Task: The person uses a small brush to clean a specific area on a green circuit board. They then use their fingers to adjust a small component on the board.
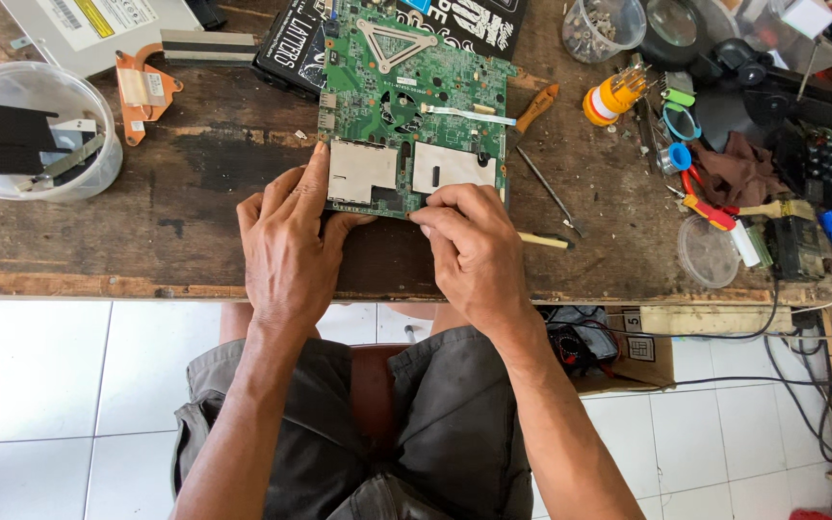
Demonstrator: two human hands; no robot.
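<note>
Head view looks straight down at your two hands working on a green laptop motherboard (406,106) that lies flat on the worn wooden workbench (195,193), its near edge just in front of you. Your left hand (289,246) is spread loosely, palm down, with the thumb pressed along the board's left edge beside a silver card slot cover (360,170); it grips nothing, only steadies. Your right hand (474,246) is curled, fingertips pinched together at the board's near edge below the second silver cover (453,166). Whether a small part sits between those fingertips you cannot tell from here, because the fingers hide it.

Keep the left thumb firm so the board does not slide while the right fingers pick at that edge. Work with fingertip pressure alone and avoid bending the board, since it looks to rest on an uneven plank surface. Mind the white ribbon cable (469,116) lying across the board's right side, and the thin metal probe (549,189) and small wooden-handled tool (543,240) lying just beside your right hand. A clear plastic tub (31,130) sits well apart at the left.
</note>
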